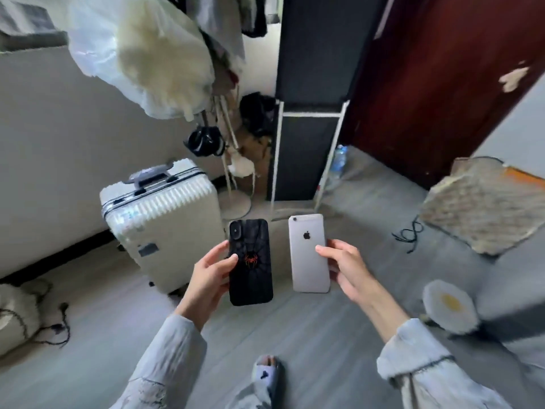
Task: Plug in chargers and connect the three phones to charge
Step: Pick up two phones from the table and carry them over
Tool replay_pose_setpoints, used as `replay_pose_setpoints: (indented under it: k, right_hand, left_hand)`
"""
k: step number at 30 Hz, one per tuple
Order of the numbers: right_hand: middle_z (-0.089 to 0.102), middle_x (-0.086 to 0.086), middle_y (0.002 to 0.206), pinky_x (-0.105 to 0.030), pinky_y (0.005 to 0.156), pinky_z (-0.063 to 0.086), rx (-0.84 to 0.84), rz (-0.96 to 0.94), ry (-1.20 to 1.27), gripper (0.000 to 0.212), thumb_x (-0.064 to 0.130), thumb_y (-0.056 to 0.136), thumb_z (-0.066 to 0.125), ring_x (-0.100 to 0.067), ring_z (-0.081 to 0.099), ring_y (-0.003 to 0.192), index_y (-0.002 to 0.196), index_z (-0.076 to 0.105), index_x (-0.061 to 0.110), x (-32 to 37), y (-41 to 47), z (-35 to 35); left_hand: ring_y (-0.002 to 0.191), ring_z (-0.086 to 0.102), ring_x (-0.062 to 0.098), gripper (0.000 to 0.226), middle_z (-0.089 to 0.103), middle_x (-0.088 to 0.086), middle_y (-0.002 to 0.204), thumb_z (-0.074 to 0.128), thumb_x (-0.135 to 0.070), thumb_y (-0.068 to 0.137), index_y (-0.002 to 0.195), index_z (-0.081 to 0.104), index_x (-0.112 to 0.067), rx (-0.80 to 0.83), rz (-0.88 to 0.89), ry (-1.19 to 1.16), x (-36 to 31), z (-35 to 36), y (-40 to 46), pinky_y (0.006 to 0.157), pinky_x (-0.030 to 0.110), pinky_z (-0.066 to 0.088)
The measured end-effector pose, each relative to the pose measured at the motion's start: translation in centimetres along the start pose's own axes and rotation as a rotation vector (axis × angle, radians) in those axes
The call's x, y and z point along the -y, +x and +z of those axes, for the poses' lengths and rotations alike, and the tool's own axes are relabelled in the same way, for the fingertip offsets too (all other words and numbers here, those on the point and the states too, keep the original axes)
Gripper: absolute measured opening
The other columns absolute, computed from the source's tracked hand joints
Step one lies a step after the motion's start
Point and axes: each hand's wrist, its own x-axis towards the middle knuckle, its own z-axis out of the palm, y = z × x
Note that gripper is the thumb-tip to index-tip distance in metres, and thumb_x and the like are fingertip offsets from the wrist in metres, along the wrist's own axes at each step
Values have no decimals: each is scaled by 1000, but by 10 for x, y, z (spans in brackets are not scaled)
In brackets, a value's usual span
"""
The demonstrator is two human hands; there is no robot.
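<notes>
**Two phones in hand, no charger in sight yet**

Start with the big picture: a grey floor (pixel 309 320), a pale wall on the left, a dark red door (pixel 427 84) on the right. The largest loose item is the ribbed white suitcase (pixel 160 228), standing upright by the wall, just left of the hands. Behind it, a dark shelf unit in a white frame (pixel 303 149), and off to the right a black cable (pixel 408 233) lies coiled on the floor, well apart from both phones. Whether it's a charging lead, I can't tell.

Now the action. The left hand (pixel 209 278) grips the black phone (pixel 250 261), thumb curled across the back, fingers wrapped behind its left edge. The right hand (pixel 345 267) pinches the silver phone (pixel 309 252) by its right edge, thumb tip pressed on the back. Both are held up in mid-air, side by side, not touching, backs to the camera, which looks like a carry: gathered together so they can go to an outlet in one trip.

The black one wears a dark web-pattern case with a small red spider at centre. The silver one is bare, plain metal with a dark logo and a small camera lens in the top corner.

No third phone, plug or socket is visible, so the task seems barely begun.
</notes>
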Motion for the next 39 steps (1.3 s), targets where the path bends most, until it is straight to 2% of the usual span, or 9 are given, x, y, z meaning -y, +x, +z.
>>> replay_pose_setpoints:
  k: [2,5,13,17,24,27,31,35,39]
  right_hand:
    - [63,-5,79,-26,60,35,-72,2,25,14,4,84,54,-18,54,66,80,63,15,15,30,-27]
    - [65,-1,76,-24,58,39,-182,3,84,14,5,84,55,-16,56,64,82,63,16,39,68,-67]
    - [69,-2,84,-24,57,43,-403,-2,245,15,6,83,57,-16,61,71,92,66,16,80,139,-178]
    - [69,-1,82,-22,54,45,-494,2,300,16,6,83,57,-15,62,71,91,66,16,94,180,-245]
    - [72,5,66,-23,57,46,-558,1,334,13,5,81,59,-14,64,67,78,67,15,133,262,-386]
    - [71,2,69,-23,56,45,-588,-6,352,13,4,80,59,-14,64,65,76,67,14,156,291,-445]
    - [70,-1,73,-23,56,46,-616,10,357,13,4,81,59,-15,64,67,79,67,15,179,327,-514]
    - [71,0,71,-25,59,46,-641,33,372,15,3,81,59,-17,64,69,79,67,15,196,374,-580]
    - [72,0,76,-28,61,46,-656,52,385,12,4,81,60,-19,65,76,81,67,14,213,434,-648]
  left_hand:
    - [86,71,20,31,75,1,94,53,-9,88,92,68,-36,87,-25,39,-6,33,45,82,35,49]
    - [84,70,19,32,74,2,98,53,-10,88,108,63,-34,175,-56,106,-16,80,108,77,34,48]
    - [56,65,10,31,75,-1,83,54,-8,87,110,61,-28,393,-170,216,-20,216,236,51,21,50]
    - [69,69,14,33,75,1,91,55,-9,86,113,60,-26,478,-203,288,-7,297,290,59,24,53]
    - [61,67,10,29,74,-4,76,54,-6,86,105,61,-26,469,-246,312,22,452,367,52,20,50]
    - [68,67,14,28,74,-2,76,55,-6,86,103,60,-27,459,-265,312,29,520,394,63,28,49]
    - [78,63,21,32,69,7,90,55,-4,85,110,57,-23,456,-300,317,38,599,431,70,32,48]
    - [73,62,19,26,70,1,75,53,-3,86,96,62,-25,479,-322,338,54,673,477,68,31,45]
    - [69,66,13,27,71,-2,75,53,-5,86,99,62,-27,525,-328,376,71,743,537,63,28,47]
